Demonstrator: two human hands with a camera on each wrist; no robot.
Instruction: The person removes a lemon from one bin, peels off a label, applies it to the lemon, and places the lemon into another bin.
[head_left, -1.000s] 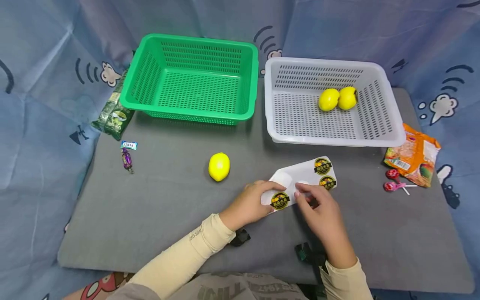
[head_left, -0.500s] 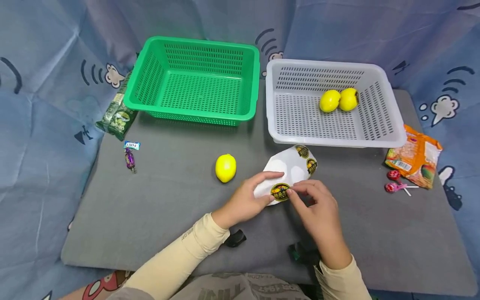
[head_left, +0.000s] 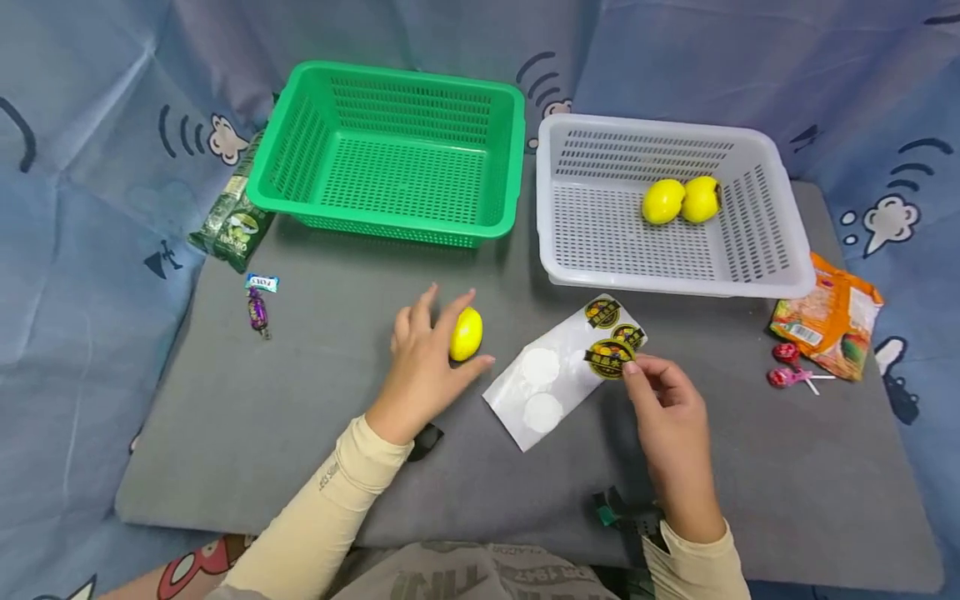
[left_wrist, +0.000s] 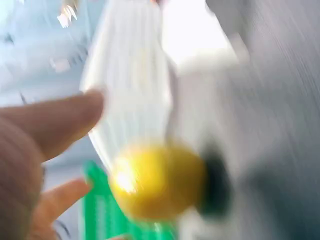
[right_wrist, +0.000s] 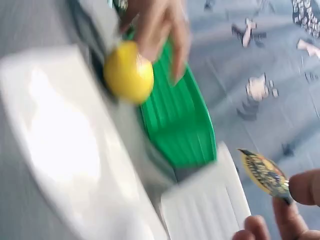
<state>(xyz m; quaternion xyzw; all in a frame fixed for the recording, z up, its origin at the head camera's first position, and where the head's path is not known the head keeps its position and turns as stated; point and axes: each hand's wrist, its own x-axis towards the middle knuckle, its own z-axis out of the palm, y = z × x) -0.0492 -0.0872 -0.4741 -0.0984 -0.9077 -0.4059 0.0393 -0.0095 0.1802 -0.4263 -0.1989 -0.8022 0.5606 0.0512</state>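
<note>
A lone lemon [head_left: 467, 333] lies on the grey mat [head_left: 300, 433]. My left hand [head_left: 442, 333] is spread against its left side, fingers straight, index above it and thumb below. The left wrist view, blurred, shows this lemon [left_wrist: 157, 182] just past my thumb [left_wrist: 55, 125]. A white sticker sheet [head_left: 555, 375] lies flat, with two round stickers at its far end and two bare circles nearer me. My right hand [head_left: 633, 371] pinches a peeled round sticker [head_left: 609, 358] just above the sheet. The right wrist view shows that sticker [right_wrist: 264, 172] at my fingertips [right_wrist: 305, 187].
An empty green basket [head_left: 510, 167] and a white basket [head_left: 675, 287] holding two lemons [head_left: 663, 202] stand at the back. A green snack packet [head_left: 232, 221] and candies [head_left: 258, 304] lie left. An orange packet [head_left: 828, 312] and lollipops [head_left: 787, 362] lie right.
My left hand let go of the sheet and moved left to the lemon. My right hand peeled a sticker off and drew it right; the sheet now lies flat.
</note>
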